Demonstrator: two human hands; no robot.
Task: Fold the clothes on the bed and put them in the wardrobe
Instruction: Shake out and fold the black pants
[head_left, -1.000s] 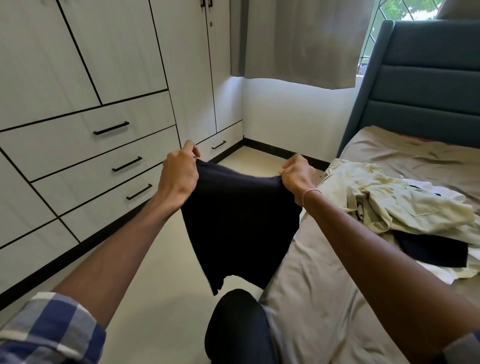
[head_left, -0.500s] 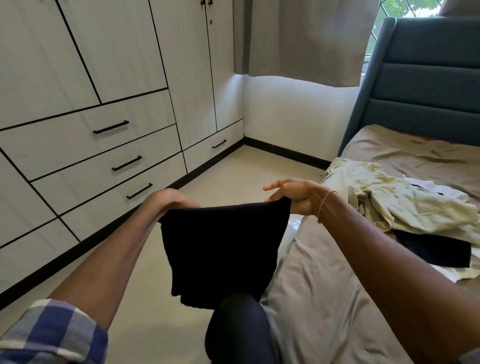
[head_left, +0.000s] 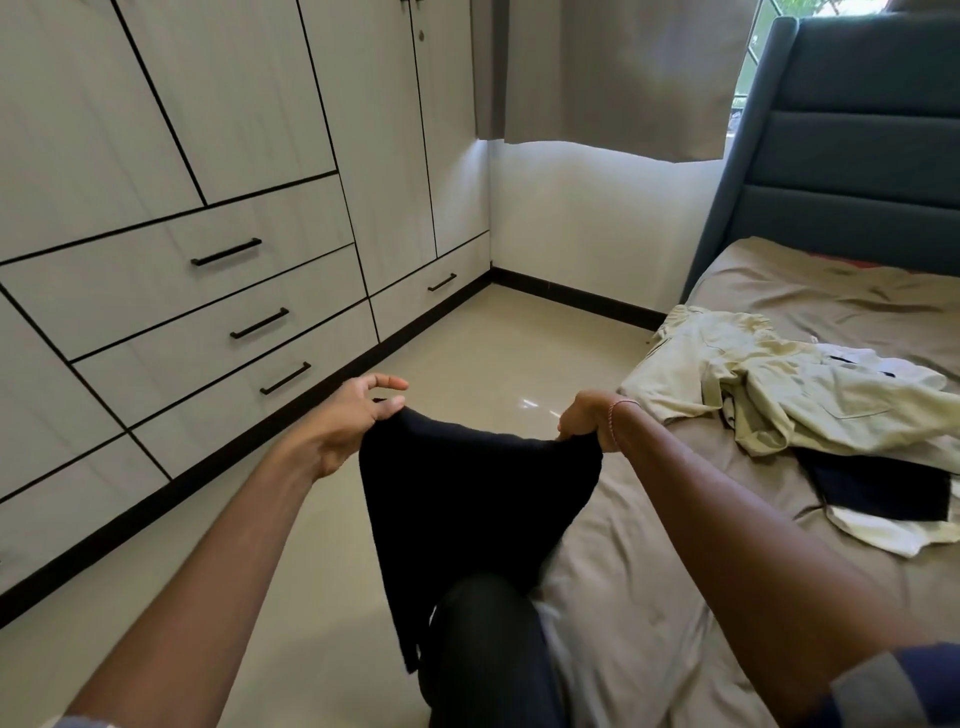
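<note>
A black garment (head_left: 470, 499) hangs between my two hands above my knee, beside the bed's left edge. My left hand (head_left: 358, 415) pinches its left top corner, index finger stretched out. My right hand (head_left: 587, 415) grips the right top corner, a thin bracelet on the wrist. A heap of pale beige and white clothes (head_left: 779, 384) lies on the bed (head_left: 649, 597) to the right, with a dark piece (head_left: 878, 491) under it. The wardrobe (head_left: 208, 156) fills the left wall, all doors and drawers closed.
My dark-trousered knee (head_left: 488, 649) rises under the garment. A strip of tiled floor (head_left: 493, 338) runs between wardrobe and bed. A blue padded headboard (head_left: 852, 145) and a grey curtain (head_left: 613, 73) stand at the back.
Both hands dropped with the black garment from chest height toward my knee. The garment now hangs lower and more bunched, and my left index finger has lifted off it.
</note>
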